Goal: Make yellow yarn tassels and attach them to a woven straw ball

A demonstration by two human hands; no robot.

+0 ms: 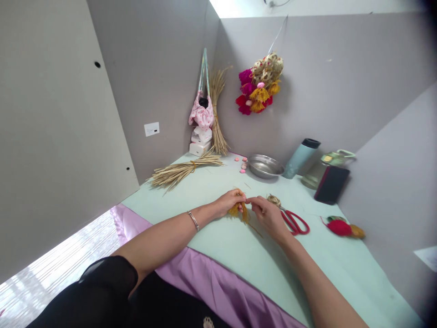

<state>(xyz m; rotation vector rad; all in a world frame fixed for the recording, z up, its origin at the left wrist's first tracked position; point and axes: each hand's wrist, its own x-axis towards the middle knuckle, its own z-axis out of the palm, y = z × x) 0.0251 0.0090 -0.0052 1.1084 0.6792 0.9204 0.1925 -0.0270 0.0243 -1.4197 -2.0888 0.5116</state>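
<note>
Holding a yellow tassel (245,215) over the pale green table (235,255), on the wearer's side of the metal bowl (264,167) and slightly to its left, with the fingers of the left hand (231,202) closed on its upper part. Bringing the right hand (269,217) in from the other side, forefinger extended to the left fingertips; impossible to tell whether clamped on any strand. Near the right hand, nearer the wearer than the bowl and to its right, a small woven ball (273,199) and red-handled scissors (300,223). Farther right of the bowl, a blue tumbler (300,159), a green bottle (311,174), a dark phone (332,184) leaning upright and, nearer the wearer, a red and yellow tassel piece (342,228). Just left of the bowl, small pink pieces (243,166); farther left, a tied straw bundle (189,169) lying flat. Above the bowl, hanging against the wall, a cluster of colorful tassels (260,89).
</note>
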